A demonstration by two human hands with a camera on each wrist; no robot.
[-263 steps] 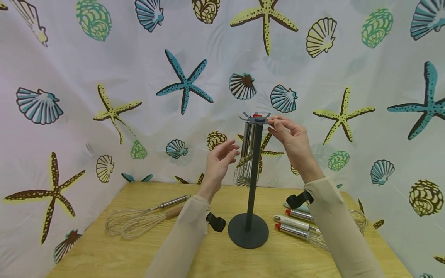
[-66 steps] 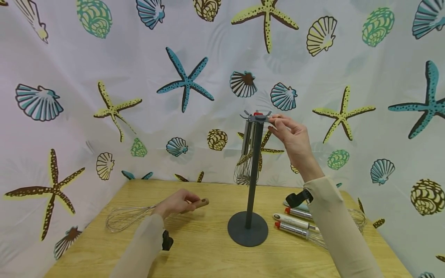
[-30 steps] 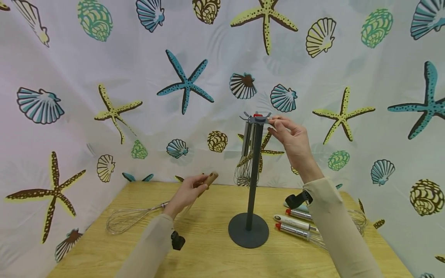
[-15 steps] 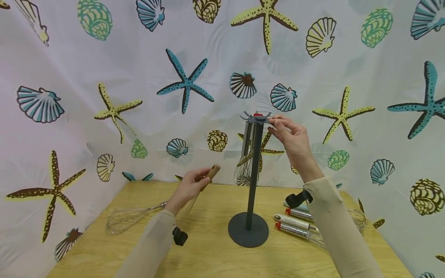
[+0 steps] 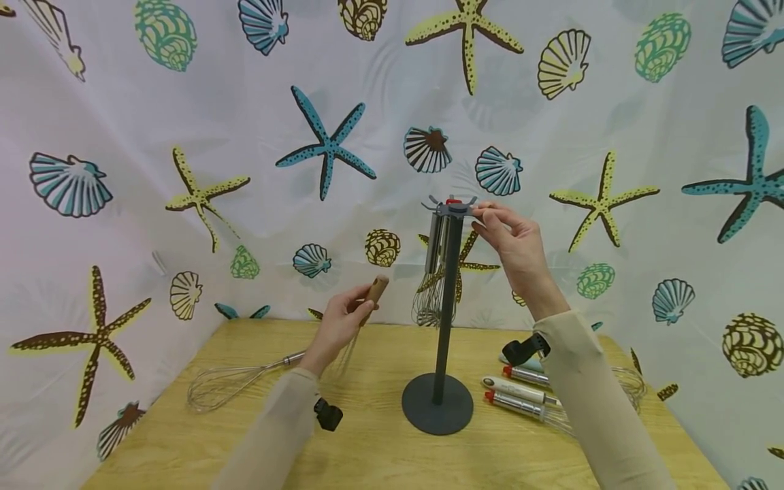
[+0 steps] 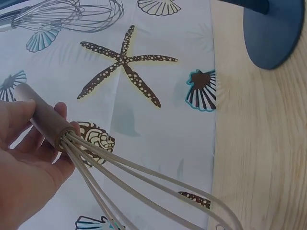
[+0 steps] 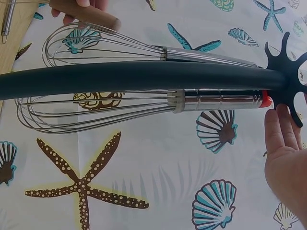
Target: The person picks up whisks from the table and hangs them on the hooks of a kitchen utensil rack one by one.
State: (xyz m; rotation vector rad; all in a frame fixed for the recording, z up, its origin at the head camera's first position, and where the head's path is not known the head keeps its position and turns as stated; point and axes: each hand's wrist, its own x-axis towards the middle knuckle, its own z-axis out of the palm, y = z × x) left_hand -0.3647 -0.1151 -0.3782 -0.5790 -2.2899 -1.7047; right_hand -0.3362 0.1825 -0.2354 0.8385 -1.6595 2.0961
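Note:
In the head view my left hand (image 5: 338, 325) holds a whisk by its wooden handle (image 5: 378, 290), above the table and left of the dark stand (image 5: 449, 306). The left wrist view shows thumb and fingers round that wooden handle (image 6: 45, 115), its wire loops (image 6: 144, 177) pointing down and away. My right hand (image 5: 517, 255) pinches the hooked top (image 5: 457, 209) of the stand at its right side. Two metal-handled whisks hang from the hooks; in the right wrist view one with a red end (image 7: 216, 99) and a plainer one (image 7: 206, 56) flank the pole.
A metal-handled whisk (image 5: 239, 381) lies at the table's left. Several whisks, including a cream-handled one (image 5: 517, 390) and a red-tipped one (image 5: 514, 404), lie at the right, partly behind the right sleeve. The stand's round base (image 5: 437, 423) rests mid-table. A patterned curtain (image 5: 367, 68) surrounds the table.
My left hand took hold of the wooden-handled whisk on the table and lifted it, bringing its handle more upright and closer to the stand. The right hand stays at the stand's top.

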